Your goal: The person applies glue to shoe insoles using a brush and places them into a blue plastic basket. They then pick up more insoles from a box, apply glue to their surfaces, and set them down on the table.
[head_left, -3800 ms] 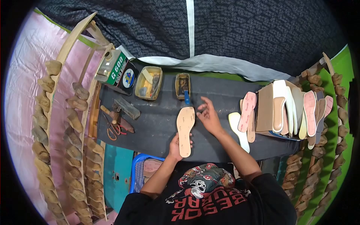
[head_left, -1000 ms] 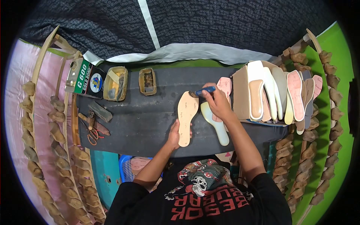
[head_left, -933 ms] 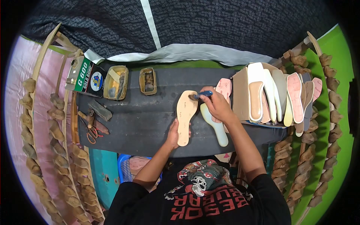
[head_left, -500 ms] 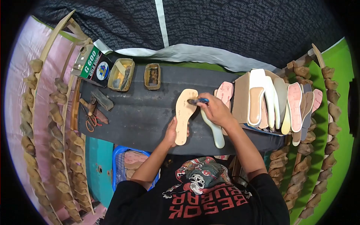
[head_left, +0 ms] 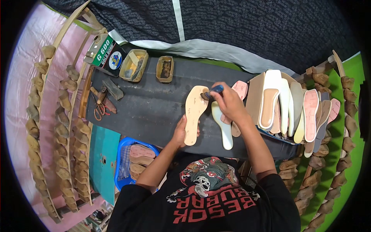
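My left hand is closed around the lower part of a tan shoe insole, thumb along its left edge and fingertips showing at the right. The insole is tilted above the dark table, with small handwriting on its face. My right hand grips a brush by its blue handle. Its dark bristles touch the upper right edge of the insole's wide end. Beneath my right hand lies a whitish insole. A pink insole with writing lies beyond it, partly covered by my hand.
A cardboard box full of upright insoles stands at the right. Toward the back left are a glue can and two trays, the smaller tray further right. Scissors lie left. A blue basket sits below the table's front edge.
The brush has moved from the face of the insole's wide end toward its upper right edge, its handle now angled more upward. The whole view has shifted and turned slightly.
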`<action>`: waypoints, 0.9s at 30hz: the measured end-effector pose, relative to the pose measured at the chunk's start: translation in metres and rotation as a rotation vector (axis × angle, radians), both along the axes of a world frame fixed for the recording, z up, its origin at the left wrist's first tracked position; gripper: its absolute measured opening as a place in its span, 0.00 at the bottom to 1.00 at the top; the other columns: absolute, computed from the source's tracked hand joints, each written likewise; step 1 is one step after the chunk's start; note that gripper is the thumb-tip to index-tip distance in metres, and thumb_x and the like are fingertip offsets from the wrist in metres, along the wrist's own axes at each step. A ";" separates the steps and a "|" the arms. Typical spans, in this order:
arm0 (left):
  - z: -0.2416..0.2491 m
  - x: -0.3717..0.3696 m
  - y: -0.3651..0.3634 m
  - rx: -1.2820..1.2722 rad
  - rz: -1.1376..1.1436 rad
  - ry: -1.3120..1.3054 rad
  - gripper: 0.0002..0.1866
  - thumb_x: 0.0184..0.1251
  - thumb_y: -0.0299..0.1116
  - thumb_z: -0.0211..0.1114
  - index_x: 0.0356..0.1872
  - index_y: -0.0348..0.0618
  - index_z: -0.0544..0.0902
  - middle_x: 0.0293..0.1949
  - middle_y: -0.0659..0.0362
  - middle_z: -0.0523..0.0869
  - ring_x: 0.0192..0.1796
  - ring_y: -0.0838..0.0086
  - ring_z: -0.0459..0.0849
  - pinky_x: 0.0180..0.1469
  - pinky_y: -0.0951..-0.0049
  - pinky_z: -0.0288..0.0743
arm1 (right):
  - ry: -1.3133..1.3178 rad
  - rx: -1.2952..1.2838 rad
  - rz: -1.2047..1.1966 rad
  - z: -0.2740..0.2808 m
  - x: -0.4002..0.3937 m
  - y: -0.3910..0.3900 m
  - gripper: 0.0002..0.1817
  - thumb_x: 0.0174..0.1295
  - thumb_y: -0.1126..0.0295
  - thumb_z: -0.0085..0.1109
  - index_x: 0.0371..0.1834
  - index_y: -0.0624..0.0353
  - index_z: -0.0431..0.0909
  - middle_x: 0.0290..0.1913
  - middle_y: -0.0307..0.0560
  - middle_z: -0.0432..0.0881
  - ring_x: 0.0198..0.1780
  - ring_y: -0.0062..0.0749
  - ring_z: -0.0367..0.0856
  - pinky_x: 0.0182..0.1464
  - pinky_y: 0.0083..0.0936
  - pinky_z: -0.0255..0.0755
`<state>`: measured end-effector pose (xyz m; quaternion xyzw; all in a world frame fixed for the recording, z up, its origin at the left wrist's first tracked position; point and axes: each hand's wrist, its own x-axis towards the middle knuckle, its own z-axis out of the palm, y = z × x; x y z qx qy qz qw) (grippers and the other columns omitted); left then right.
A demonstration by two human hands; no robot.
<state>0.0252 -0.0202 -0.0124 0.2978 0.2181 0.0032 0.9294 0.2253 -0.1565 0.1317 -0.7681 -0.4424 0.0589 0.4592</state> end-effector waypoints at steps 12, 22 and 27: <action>0.008 -0.004 -0.006 0.076 0.051 0.009 0.31 0.85 0.61 0.44 0.61 0.41 0.75 0.47 0.53 0.85 0.36 0.65 0.87 0.38 0.60 0.85 | -0.135 -0.006 0.084 0.006 -0.004 0.008 0.09 0.74 0.71 0.60 0.52 0.62 0.76 0.46 0.54 0.82 0.46 0.54 0.84 0.48 0.41 0.77; 0.013 0.002 0.017 0.116 0.023 0.034 0.29 0.85 0.61 0.44 0.62 0.44 0.74 0.39 0.53 0.86 0.35 0.66 0.88 0.38 0.64 0.87 | -0.120 -0.040 0.132 0.014 -0.035 0.015 0.10 0.72 0.70 0.62 0.49 0.63 0.75 0.41 0.58 0.81 0.44 0.60 0.83 0.47 0.46 0.76; 0.016 0.003 0.023 0.122 -0.064 0.003 0.29 0.85 0.61 0.44 0.60 0.44 0.74 0.38 0.53 0.85 0.37 0.67 0.88 0.38 0.64 0.86 | -0.101 -0.043 -0.058 0.022 -0.015 0.019 0.09 0.74 0.69 0.60 0.49 0.62 0.75 0.42 0.56 0.81 0.44 0.60 0.83 0.46 0.46 0.76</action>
